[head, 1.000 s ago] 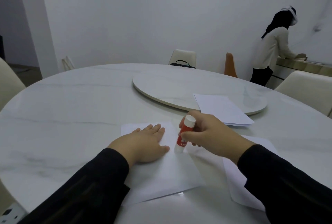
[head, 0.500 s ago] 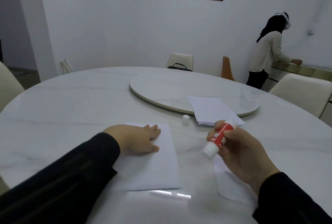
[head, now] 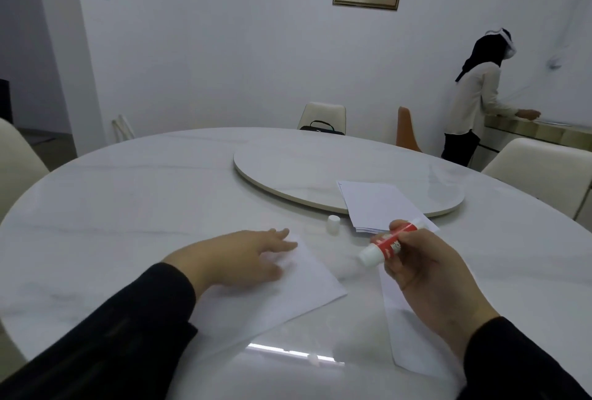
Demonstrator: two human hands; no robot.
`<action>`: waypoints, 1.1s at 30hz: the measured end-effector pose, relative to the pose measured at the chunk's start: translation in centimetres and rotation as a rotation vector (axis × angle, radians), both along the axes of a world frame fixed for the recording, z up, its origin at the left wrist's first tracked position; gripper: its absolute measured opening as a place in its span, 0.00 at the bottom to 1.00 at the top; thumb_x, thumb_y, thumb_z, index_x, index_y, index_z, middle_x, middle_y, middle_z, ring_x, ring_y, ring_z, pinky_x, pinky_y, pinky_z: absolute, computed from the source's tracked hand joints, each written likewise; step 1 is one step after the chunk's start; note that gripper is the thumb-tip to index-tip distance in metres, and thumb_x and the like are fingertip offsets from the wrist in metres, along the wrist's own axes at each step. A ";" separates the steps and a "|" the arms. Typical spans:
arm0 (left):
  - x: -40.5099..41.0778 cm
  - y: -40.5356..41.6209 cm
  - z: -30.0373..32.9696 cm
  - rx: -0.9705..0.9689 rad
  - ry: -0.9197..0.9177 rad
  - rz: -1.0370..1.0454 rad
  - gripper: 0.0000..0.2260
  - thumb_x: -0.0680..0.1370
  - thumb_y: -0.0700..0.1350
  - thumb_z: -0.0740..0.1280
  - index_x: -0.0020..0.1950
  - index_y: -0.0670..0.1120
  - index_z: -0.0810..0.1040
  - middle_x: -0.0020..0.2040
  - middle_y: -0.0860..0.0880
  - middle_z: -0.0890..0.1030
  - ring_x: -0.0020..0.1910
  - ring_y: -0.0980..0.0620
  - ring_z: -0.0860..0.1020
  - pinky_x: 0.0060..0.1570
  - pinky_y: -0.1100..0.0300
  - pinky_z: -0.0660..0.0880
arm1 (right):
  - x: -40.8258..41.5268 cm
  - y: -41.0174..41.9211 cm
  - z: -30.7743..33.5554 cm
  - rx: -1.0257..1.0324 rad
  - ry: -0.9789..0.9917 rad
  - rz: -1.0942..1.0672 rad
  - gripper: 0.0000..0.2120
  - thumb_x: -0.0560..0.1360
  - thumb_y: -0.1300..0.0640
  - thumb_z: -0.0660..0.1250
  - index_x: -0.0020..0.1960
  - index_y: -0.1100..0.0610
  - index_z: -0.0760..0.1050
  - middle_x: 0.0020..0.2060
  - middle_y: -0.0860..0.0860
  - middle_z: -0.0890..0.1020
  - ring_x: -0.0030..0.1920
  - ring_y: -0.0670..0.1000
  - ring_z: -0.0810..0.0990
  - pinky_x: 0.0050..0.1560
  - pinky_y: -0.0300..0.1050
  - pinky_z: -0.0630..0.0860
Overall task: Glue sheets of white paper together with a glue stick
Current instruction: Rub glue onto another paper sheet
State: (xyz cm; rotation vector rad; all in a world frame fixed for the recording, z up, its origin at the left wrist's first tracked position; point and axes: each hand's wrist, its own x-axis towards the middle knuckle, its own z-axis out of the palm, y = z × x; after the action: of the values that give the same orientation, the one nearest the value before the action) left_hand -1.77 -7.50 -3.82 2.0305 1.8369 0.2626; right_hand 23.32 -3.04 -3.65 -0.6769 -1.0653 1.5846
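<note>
White sheet (head: pixel 288 290) lies flat on counter (head: pixel 134 207), pinned by my flat-fingered left hand (head: pixel 237 258). Right hand (head: pixel 426 274) grips glue stick (head: pixel 387 244), axis slanting down-left toward the sheet's right edge; right nearer.

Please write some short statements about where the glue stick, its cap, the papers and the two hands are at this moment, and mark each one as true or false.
1. The right hand holds the red and white glue stick. True.
2. The small white cap sits on the glue stick. False: it stands alone on the round white marble table.
3. The left hand rests on the near white paper sheet. True.
4. The stack of white paper lies wholly on the table, clear of the round turntable. False: it lies partly on the turntable's rim.
5. The glue stick touches the near sheet. False: it is held above the table.
</note>
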 end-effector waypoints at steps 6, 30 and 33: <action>1.4 -0.6 -2.4 -0.004 0.095 0.025 0.31 0.75 0.62 0.58 0.75 0.59 0.51 0.78 0.59 0.47 0.76 0.57 0.46 0.74 0.56 0.46 | -5.0 1.2 2.5 0.330 -0.476 -0.115 0.04 0.72 0.65 0.68 0.47 0.60 0.76 0.37 0.57 0.81 0.31 0.50 0.79 0.34 0.44 0.79; 1.0 -0.2 -2.4 -0.015 0.123 0.023 0.32 0.75 0.64 0.58 0.75 0.60 0.50 0.77 0.60 0.47 0.76 0.59 0.46 0.74 0.57 0.47 | -5.6 3.0 1.6 0.602 -1.092 0.188 0.04 0.73 0.59 0.66 0.46 0.51 0.74 0.39 0.47 0.80 0.32 0.43 0.77 0.33 0.32 0.74; 1.0 -0.2 -2.5 -0.010 0.122 0.026 0.32 0.75 0.64 0.58 0.75 0.61 0.50 0.77 0.61 0.47 0.76 0.59 0.47 0.74 0.57 0.47 | -3.9 2.0 1.4 0.592 -1.037 0.231 0.05 0.71 0.60 0.67 0.45 0.52 0.76 0.38 0.47 0.80 0.30 0.40 0.76 0.32 0.32 0.73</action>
State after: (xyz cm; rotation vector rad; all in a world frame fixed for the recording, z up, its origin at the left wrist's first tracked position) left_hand -0.75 -7.70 -6.32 2.0580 1.9344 0.1400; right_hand 19.46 -1.07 -2.28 -0.9946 -2.3166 0.9375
